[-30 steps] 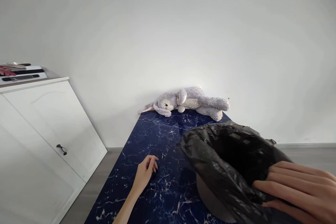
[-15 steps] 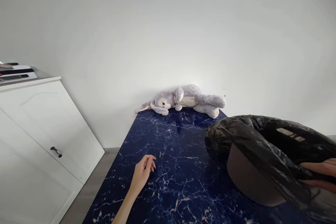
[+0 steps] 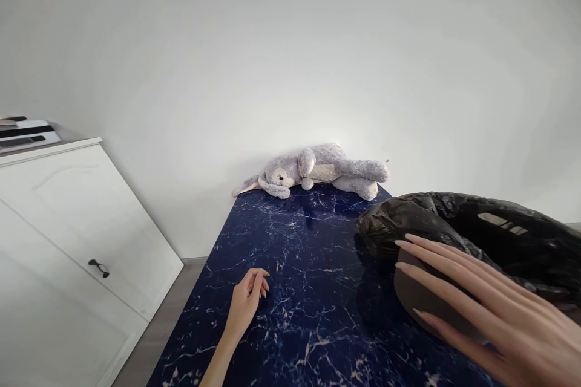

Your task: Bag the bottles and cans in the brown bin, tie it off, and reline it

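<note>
At the right stands a grey-brown bin [image 3: 413, 290] lined with a black plastic bag [image 3: 399, 217], whose edge is folded over the rim. My right hand [image 3: 494, 308] is in front of the bin, over its side and part of the bag's edge. Its fingers are stretched out and slightly apart, with nothing held; whether they touch the bin I cannot tell. On the blue marbled table [image 3: 313, 266] rests my left hand [image 3: 247, 293], loosely bent and holding nothing. Part of the bin's side is hidden behind my right hand.
A grey plush toy with long ears [image 3: 318, 169] lies on its side at the table's far end, against the wall [image 3: 290, 60]. To the left stands a white cabinet [image 3: 91, 211] with a black handle [image 3: 98, 268]. Striped objects [image 3: 29, 135] lie on top of it.
My right hand has come off the bag inside the bin's near edge and moved left and out, now spread in front of the bin. My left hand has stayed put.
</note>
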The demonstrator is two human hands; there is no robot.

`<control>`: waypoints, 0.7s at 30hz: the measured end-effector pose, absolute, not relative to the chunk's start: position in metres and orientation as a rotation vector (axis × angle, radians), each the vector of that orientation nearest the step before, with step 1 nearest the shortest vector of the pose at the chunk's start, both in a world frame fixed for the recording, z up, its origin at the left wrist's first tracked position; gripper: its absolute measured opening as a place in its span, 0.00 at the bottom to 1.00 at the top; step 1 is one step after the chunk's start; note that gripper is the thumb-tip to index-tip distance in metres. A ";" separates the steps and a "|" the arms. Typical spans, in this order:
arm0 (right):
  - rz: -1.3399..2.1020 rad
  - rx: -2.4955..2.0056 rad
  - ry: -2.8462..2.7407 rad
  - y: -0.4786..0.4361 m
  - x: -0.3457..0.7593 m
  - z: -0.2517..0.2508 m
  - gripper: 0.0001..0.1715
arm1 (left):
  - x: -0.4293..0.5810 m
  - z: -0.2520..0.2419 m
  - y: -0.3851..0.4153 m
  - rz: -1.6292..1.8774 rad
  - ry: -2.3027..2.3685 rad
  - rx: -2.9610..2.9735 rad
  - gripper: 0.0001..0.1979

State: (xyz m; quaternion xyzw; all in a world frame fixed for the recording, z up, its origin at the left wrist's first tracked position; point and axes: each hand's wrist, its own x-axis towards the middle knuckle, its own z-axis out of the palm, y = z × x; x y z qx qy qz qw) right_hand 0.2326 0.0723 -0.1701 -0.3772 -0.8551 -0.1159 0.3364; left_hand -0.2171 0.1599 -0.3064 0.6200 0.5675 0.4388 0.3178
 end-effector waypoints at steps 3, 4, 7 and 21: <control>-0.680 -0.977 -2.320 0.087 0.218 -0.185 0.28 | -0.217 -0.306 0.159 1.147 1.491 1.637 0.24; -0.732 -0.978 -2.319 0.091 0.217 -0.189 0.27 | -0.217 -0.307 0.159 1.147 1.491 1.639 0.24; -0.775 -1.024 -2.322 0.098 0.216 -0.200 0.28 | -0.217 -0.308 0.158 1.152 1.492 1.639 0.24; -0.784 -0.915 -2.282 0.091 0.213 -0.198 0.24 | -0.217 -0.308 0.159 1.144 1.501 1.635 0.22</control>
